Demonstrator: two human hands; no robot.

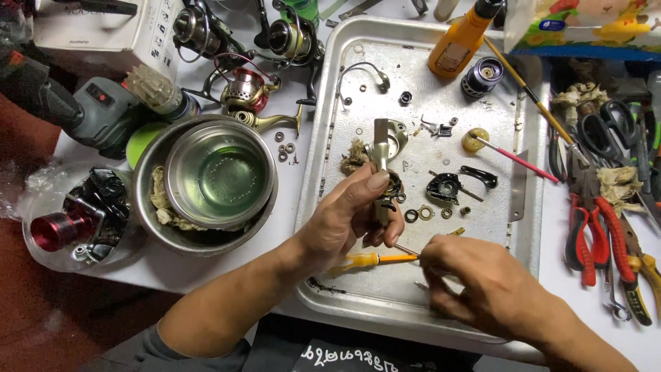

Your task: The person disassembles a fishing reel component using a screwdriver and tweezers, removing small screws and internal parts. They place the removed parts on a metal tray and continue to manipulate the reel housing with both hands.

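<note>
My left hand (351,217) grips a silver-gold fishing reel body (383,145) upright over a metal tray (330,124). My right hand (475,275) pinches a thin metal tool whose tip (405,249) reaches the reel's underside near my left fingers. A yellow-handled screwdriver (375,260) lies on the tray just below my left hand. Small washers, rings and black reel parts (444,187) are scattered on the tray to the right of the reel.
A steel bowl of liquid (219,172) sits inside a larger bowl at left. Other reels (248,89) lie behind it, and a jar of parts (76,220) stands at far left. Red pliers and scissors (592,227) lie right of the tray. An orange bottle (458,41) stands at the tray's back.
</note>
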